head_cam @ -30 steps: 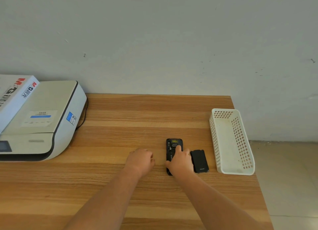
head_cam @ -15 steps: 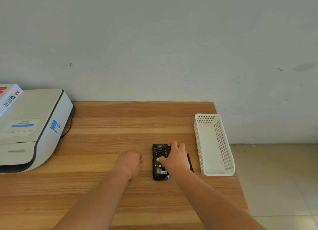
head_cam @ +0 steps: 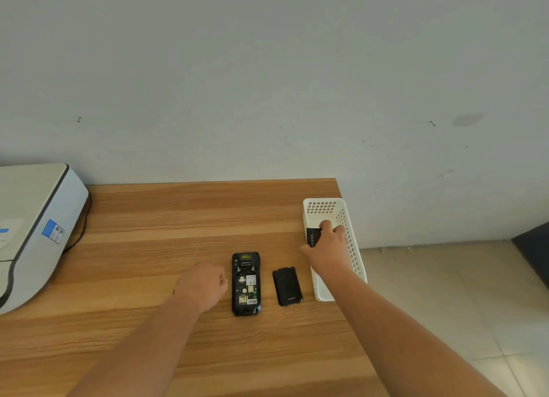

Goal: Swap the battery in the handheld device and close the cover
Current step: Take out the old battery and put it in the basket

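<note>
Black slab-shaped handheld device (head_cam: 246,284) lying back-up on the wood-grain worktop (head_cam: 166,218), near the front edge. Battery bay bare, labels and contacts showing, no battery seated. Black curved plastic back cover (head_cam: 287,286) off, lying just right of the device, apart from it. Small black rectangular battery with pale print (head_cam: 314,237) up and to the right of the device, above the near wall of the white perforated plastic basket (head_cam: 350,239), partly hidden by fingers. Right hand (head_cam: 329,248) reaching over that basket, grip closed around the battery at its edges. Impossible to tell whether the battery touches the basket floor or hangs clear of it, or whether this is the spent cell or the fresh one. Left hand (head_cam: 203,283) resting just left of the device, loosely curled, grip holding nothing, fingertips close to the device's side; contact not clear. Grey-white desktop printer with a blue sticker (head_cam: 35,233) far left of the device, well apart.

Progress, as a judgement: cover removal done, bay emptied, so roughly midway. Left to do: a battery seated in the bay, contacts aligned, then the cover laid on and pressed shut.
</note>
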`<state>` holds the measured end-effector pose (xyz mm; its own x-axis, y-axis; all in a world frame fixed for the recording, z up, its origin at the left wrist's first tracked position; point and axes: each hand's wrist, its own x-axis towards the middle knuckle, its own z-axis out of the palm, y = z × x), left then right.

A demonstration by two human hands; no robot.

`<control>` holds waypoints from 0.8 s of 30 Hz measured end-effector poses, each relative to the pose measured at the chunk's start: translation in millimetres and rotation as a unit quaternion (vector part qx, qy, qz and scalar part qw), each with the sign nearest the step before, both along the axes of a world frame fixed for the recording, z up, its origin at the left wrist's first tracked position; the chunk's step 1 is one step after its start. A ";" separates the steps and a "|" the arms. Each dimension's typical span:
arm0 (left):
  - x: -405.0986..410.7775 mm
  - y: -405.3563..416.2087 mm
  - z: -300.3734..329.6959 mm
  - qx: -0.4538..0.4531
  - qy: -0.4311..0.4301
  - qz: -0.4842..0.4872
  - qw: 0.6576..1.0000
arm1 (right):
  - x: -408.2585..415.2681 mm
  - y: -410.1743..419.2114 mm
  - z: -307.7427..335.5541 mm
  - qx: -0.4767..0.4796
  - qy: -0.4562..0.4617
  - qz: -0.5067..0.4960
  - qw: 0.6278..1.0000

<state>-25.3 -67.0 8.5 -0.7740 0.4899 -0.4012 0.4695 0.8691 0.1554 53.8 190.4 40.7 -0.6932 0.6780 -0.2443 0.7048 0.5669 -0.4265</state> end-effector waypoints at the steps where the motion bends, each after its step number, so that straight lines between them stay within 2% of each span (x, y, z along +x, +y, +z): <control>1: 0.9 1.0 -0.1 -0.002 0.001 0.000 1.000 | 2.1 5.5 -2.3 0.000 -0.003 -0.004 1.000; 13: 12.0 2.8 1.5 -0.027 0.003 0.023 0.999 | 10.5 41.4 -40.1 0.014 -0.086 0.031 0.996; 24: 17.7 10.4 -3.2 -0.046 -0.016 0.039 0.998 | 5.7 47.4 -67.1 -0.027 -0.133 0.042 0.990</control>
<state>-7.6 -56.6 5.3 -0.7946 0.3877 -0.4672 0.3951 0.9145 0.0869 59.5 237.7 -26.5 -0.6530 0.6021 -0.4594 0.7476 0.6096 -0.2638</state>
